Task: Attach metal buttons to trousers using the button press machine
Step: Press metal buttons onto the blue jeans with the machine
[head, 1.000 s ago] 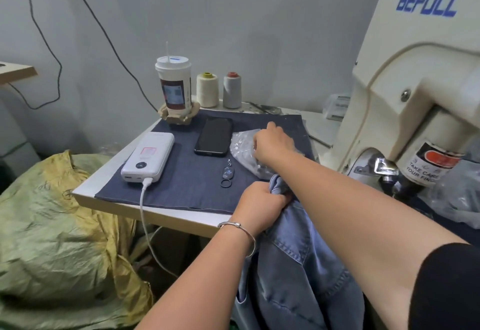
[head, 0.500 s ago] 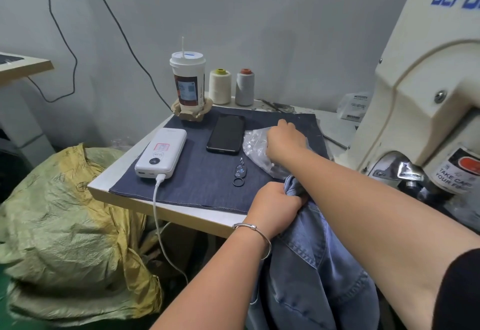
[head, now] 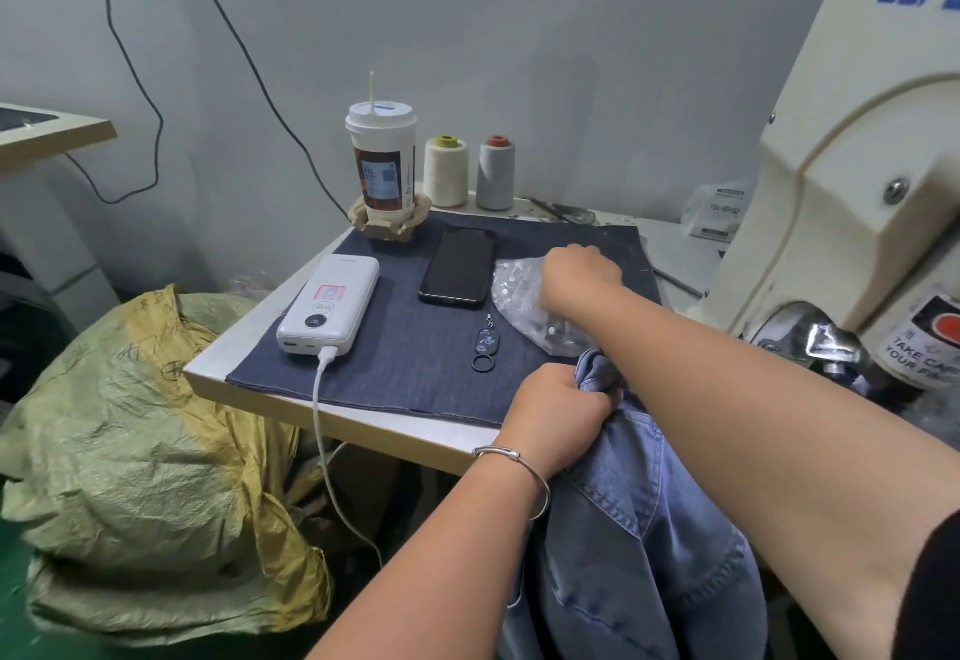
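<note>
Our left hand [head: 558, 417] grips a bunched fold of the trousers [head: 639, 529], a bangle on its wrist. Our right arm crosses above it, and our right hand [head: 579, 277], fingers curled down, reaches into the bag of buttons [head: 519, 295] beyond the trousers.

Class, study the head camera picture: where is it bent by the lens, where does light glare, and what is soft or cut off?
Head view: wide-angle lens bows the wall cable; glare on the plastic bag; press machine cut off at right, lettering soft.

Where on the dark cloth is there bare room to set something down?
Bare dark cloth lies between the power bank and the key fob, running to the front edge. Crowded: the phone, the bag of buttons under the right hand, and the cup.
</note>
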### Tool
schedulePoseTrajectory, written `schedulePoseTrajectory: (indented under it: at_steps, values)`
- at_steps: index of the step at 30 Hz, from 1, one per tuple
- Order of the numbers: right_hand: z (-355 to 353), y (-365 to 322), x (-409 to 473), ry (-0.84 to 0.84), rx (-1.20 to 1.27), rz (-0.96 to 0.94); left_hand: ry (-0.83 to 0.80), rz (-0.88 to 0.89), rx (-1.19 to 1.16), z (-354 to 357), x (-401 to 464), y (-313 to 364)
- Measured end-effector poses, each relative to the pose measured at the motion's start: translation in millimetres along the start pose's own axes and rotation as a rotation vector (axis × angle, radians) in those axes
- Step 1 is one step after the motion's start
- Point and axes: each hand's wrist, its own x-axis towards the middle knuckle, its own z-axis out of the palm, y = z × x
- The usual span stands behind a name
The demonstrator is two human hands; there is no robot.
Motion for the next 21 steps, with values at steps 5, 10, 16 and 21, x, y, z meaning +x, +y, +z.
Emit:
schedulePoseTrajectory:
  at_steps: [5,10,16,21]
  values:
    - [-5,-1,-3,0.010,-0.007,-0.037,-0.002,0.011,0.008,-1,-1,2]
    - [-2,2,-10,0.112,0.013,-0.118,0.014,-0.006,-0.028,-1,-1,2]
    - [-17,10,-31,0.328,0.159,-0.130,0.020,-0.003,-0.005,0,-1,2]
    - [-44,23,-76,0.506,0.503,-0.148,0.023,-0.043,-0.037,-1,-4,5]
